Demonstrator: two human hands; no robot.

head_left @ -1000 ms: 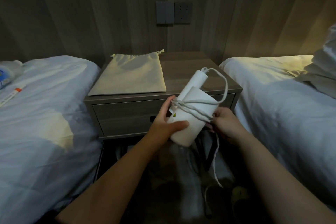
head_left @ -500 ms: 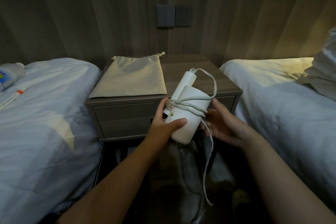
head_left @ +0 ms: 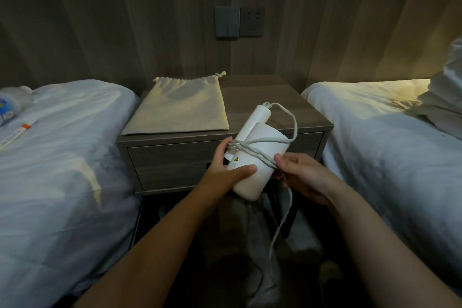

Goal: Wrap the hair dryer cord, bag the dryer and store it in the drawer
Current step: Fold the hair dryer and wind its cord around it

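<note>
While the cord (head_left: 252,155) already crosses the white hair dryer (head_left: 257,157) in a few turns, the wrapping looks only partly done, since a long tail drops from the right hand toward the floor and its plug end is not in view. Taking the nightstand (head_left: 275,107) as the landmark and going left to right: to its left lies one bed (head_left: 62,157), carrying one bottle (head_left: 8,107) at the picture's edge and one slim tube with an orange band (head_left: 17,131). On the nightstand's top, toward its left side, lies one beige drawstring bag (head_left: 180,107), flat and seemingly empty, so bagging has not begun. Below the top sits one drawer (head_left: 170,165), closed, so storing is also left. Just in front of the drawer, the left hand (head_left: 225,172) grips the dryer's body, thumb across the front and fingers curled behind the folded handle. The dryer itself hangs in the air before the nightstand's front right part, tilted with its handle end up toward the top. Beside it the right hand (head_left: 302,175) pinches the cord against the dryer's lower right side, fingers closed on the strand. On the wall above the nightstand sits one switch-and-socket panel (head_left: 239,22). To the nightstand's right lies a second bed (head_left: 387,145), making two beds, two hands, one dryer, one bag, one drawer.
</note>
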